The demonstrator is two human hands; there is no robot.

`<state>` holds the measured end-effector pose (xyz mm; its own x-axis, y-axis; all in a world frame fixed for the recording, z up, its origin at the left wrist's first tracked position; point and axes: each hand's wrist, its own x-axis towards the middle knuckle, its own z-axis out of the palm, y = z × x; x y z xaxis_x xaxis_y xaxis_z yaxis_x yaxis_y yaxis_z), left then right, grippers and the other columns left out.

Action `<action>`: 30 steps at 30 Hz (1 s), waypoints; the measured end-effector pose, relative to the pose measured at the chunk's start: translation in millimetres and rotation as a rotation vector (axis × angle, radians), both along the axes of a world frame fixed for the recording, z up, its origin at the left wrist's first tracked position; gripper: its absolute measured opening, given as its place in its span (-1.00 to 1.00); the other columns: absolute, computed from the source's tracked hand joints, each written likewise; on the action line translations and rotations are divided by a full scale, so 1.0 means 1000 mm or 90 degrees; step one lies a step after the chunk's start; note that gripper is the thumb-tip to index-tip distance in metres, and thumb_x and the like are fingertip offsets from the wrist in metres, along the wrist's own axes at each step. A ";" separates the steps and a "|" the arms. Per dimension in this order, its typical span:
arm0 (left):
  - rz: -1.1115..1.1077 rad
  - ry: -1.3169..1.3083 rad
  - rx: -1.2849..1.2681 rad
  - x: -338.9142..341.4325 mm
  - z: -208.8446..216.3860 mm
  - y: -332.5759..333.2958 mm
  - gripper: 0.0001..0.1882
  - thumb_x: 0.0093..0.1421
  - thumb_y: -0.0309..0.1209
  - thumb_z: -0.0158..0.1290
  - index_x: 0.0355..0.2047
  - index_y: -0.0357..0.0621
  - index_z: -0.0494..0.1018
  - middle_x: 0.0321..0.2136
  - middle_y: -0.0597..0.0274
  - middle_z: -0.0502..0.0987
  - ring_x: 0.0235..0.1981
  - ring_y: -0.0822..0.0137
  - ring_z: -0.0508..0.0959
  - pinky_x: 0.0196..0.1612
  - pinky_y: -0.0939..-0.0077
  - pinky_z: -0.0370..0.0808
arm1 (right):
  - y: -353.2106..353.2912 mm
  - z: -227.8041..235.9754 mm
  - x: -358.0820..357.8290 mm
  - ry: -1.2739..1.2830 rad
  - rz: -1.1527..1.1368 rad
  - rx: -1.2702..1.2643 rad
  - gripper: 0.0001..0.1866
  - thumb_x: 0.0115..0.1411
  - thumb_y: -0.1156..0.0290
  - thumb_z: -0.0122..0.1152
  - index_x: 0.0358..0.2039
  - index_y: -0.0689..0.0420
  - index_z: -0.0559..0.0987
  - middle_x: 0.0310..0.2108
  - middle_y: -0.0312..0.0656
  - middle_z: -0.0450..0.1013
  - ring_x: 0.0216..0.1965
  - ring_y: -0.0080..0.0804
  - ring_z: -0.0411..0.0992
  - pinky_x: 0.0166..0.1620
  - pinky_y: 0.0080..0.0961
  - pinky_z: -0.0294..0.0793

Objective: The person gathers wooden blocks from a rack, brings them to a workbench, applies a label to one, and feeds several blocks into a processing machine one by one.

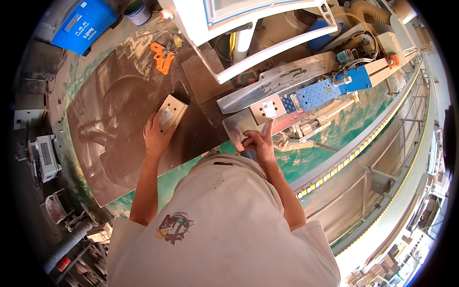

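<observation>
My left hand (156, 135) grips the near end of a tan wooden block (178, 109). The block has dark holes and a white label, and rests on the brown tabletop (119, 148). To the right, a similar labelled block (258, 115) lies on the metal bed (236, 126) of a machine, against a blue perforated plate (315, 95). My right hand (260, 145) is just below that block. Its index finger is stretched out to the block's near edge, while the other fingers are partly bent, with nothing held in them.
Orange-handled tools (163, 58) lie on the far part of the tabletop, near a flat brown board (204, 75). A white-framed panel (258, 14) overhangs the machine. A blue bin (85, 26) and a bucket (137, 13) stand far left. A yellow-marked rail (351, 160) runs along the right.
</observation>
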<state>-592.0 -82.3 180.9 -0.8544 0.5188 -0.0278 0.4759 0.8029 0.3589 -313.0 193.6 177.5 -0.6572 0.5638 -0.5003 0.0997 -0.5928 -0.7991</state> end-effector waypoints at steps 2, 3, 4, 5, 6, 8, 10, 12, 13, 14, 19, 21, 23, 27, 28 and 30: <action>-0.011 0.002 -0.004 -0.001 0.002 0.007 -0.14 0.11 -0.18 0.37 0.40 0.07 0.27 0.36 0.02 0.33 0.35 -0.08 0.32 0.42 -0.04 0.19 | 0.009 -0.002 0.003 0.012 -0.001 -0.001 0.14 0.39 0.49 0.09 0.49 -0.06 -0.67 -0.21 0.03 0.57 -0.43 -0.37 0.57 -0.34 -0.47 0.66; -0.017 0.004 -0.007 -0.002 0.003 0.010 -0.14 0.11 -0.18 0.37 0.40 0.07 0.27 0.35 0.02 0.33 0.34 -0.08 0.33 0.41 -0.03 0.21 | 0.015 -0.005 0.005 0.016 0.000 0.001 0.14 0.39 0.49 0.08 0.49 -0.04 -0.68 -0.22 0.03 0.57 -0.43 -0.37 0.57 -0.34 -0.48 0.65; -0.022 -0.003 -0.001 -0.002 0.004 0.013 -0.15 0.11 -0.19 0.37 0.40 0.07 0.28 0.33 0.01 0.36 0.33 -0.09 0.35 0.39 -0.02 0.25 | 0.024 -0.004 0.008 0.018 0.001 0.004 0.13 0.40 0.49 0.08 0.49 -0.03 -0.68 -0.23 0.03 0.58 -0.43 -0.38 0.57 -0.33 -0.48 0.65; -0.026 -0.009 0.005 -0.004 0.005 0.015 -0.16 0.11 -0.21 0.37 0.39 0.06 0.29 0.31 0.00 0.38 0.31 -0.10 0.36 0.37 -0.01 0.28 | 0.035 -0.004 0.010 0.015 -0.012 -0.004 0.10 0.40 0.49 0.07 0.50 -0.02 -0.63 -0.23 0.03 0.58 -0.42 -0.35 0.57 -0.32 -0.44 0.65; -0.031 -0.016 0.011 -0.006 0.006 0.018 -0.17 0.12 -0.22 0.36 0.39 0.06 0.29 0.28 0.00 0.40 0.29 -0.10 0.38 0.35 0.00 0.31 | 0.048 -0.003 0.012 0.013 -0.025 -0.012 0.07 0.41 0.48 0.07 0.52 -0.01 -0.58 -0.23 0.03 0.58 -0.41 -0.33 0.57 -0.31 -0.40 0.66; -0.037 -0.022 0.002 -0.008 0.010 0.024 -0.18 0.12 -0.25 0.36 0.38 0.04 0.30 0.23 -0.02 0.44 0.26 -0.13 0.40 0.32 0.01 0.36 | 0.075 0.002 0.017 0.014 -0.042 -0.015 0.03 0.41 0.47 0.05 0.54 0.02 -0.52 -0.28 0.02 0.59 -0.41 -0.28 0.58 -0.30 -0.35 0.65; -0.051 -0.034 0.001 -0.010 0.013 0.028 -0.19 0.12 -0.27 0.36 0.38 0.02 0.31 0.20 -0.04 0.47 0.24 -0.15 0.42 0.30 0.01 0.39 | 0.102 -0.002 0.027 0.012 -0.036 -0.007 0.02 0.41 0.48 0.03 0.54 0.03 -0.52 -0.30 0.01 0.58 -0.41 -0.28 0.59 -0.30 -0.37 0.64; -0.073 -0.050 0.008 -0.015 0.016 0.029 -0.19 0.12 -0.29 0.36 0.37 0.00 0.31 0.18 -0.05 0.49 0.23 -0.17 0.42 0.29 0.01 0.40 | 0.132 -0.005 0.035 0.016 -0.041 -0.004 -0.11 0.40 0.50 0.04 0.48 0.07 -0.36 -0.32 0.00 0.58 -0.43 -0.27 0.59 -0.32 -0.38 0.65; -0.082 -0.051 0.014 -0.015 0.017 0.031 -0.19 0.12 -0.29 0.36 0.37 0.00 0.31 0.19 -0.05 0.48 0.23 -0.16 0.42 0.30 0.01 0.40 | 0.147 -0.007 0.039 0.021 -0.049 -0.006 -0.23 0.38 0.52 0.05 0.42 0.10 -0.19 -0.32 0.00 0.58 -0.44 -0.27 0.59 -0.33 -0.38 0.65; -0.088 -0.055 0.014 -0.016 0.019 0.033 -0.19 0.12 -0.29 0.37 0.37 -0.01 0.31 0.19 -0.05 0.48 0.23 -0.16 0.42 0.30 0.01 0.40 | 0.162 -0.012 0.041 0.024 -0.055 -0.015 -0.34 0.37 0.53 0.06 0.36 0.13 -0.03 -0.33 0.00 0.58 -0.45 -0.26 0.58 -0.35 -0.39 0.65; -0.082 -0.059 0.002 -0.013 0.020 0.038 -0.18 0.12 -0.31 0.37 0.38 -0.05 0.30 0.23 -0.05 0.45 0.25 -0.14 0.42 0.31 0.02 0.40 | 0.217 -0.014 0.056 0.079 -0.103 -0.026 -0.64 0.42 0.48 0.02 0.17 0.13 0.24 -0.36 -0.07 0.58 -0.46 -0.28 0.62 -0.37 -0.38 0.69; -0.090 -0.049 -0.002 -0.014 0.015 0.033 -0.17 0.12 -0.31 0.37 0.38 -0.07 0.29 0.25 -0.05 0.44 0.26 -0.13 0.41 0.31 0.03 0.40 | 0.235 -0.011 0.063 0.062 -0.081 -0.015 -0.67 0.45 0.47 -0.01 0.17 0.14 0.24 -0.34 -0.07 0.59 -0.45 -0.28 0.63 -0.34 -0.37 0.71; -0.096 -0.058 0.000 -0.018 0.013 0.030 -0.17 0.13 -0.29 0.37 0.38 -0.07 0.29 0.26 -0.05 0.43 0.26 -0.13 0.41 0.31 0.04 0.40 | 0.252 -0.009 0.066 0.058 -0.074 0.001 -0.67 0.45 0.47 -0.02 0.17 0.15 0.24 -0.33 -0.05 0.59 -0.45 -0.27 0.63 -0.34 -0.37 0.72; -0.080 -0.063 -0.021 -0.017 0.016 0.037 -0.16 0.14 -0.25 0.38 0.38 -0.10 0.28 0.27 -0.07 0.42 0.27 -0.13 0.41 0.31 0.07 0.40 | 0.288 -0.006 0.077 0.041 -0.064 0.025 -0.67 0.44 0.50 -0.08 0.19 0.16 0.24 -0.32 -0.05 0.59 -0.41 -0.27 0.64 -0.32 -0.36 0.73; -0.086 -0.063 -0.018 -0.019 0.016 0.034 -0.15 0.14 -0.24 0.39 0.38 -0.11 0.28 0.27 -0.08 0.42 0.28 -0.13 0.41 0.32 0.07 0.39 | 0.297 -0.007 0.081 0.051 -0.049 0.024 -0.61 0.43 0.53 -0.11 0.24 0.15 0.22 -0.31 -0.04 0.59 -0.41 -0.29 0.63 -0.33 -0.37 0.72; -0.105 -0.068 -0.011 -0.027 0.009 0.028 -0.14 0.14 -0.20 0.40 0.39 -0.13 0.28 0.27 -0.09 0.42 0.29 -0.13 0.41 0.32 0.06 0.38 | 0.323 -0.007 0.087 0.018 -0.049 0.041 -0.56 0.42 0.54 -0.09 0.28 0.15 0.21 -0.31 -0.05 0.59 -0.44 -0.32 0.62 -0.36 -0.39 0.69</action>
<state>-619.2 -53.9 189.4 -0.7499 0.6497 -0.1243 0.5609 0.7242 0.4011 -226.5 516.5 170.5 -0.6240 0.6433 -0.4435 0.0336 -0.5450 -0.8378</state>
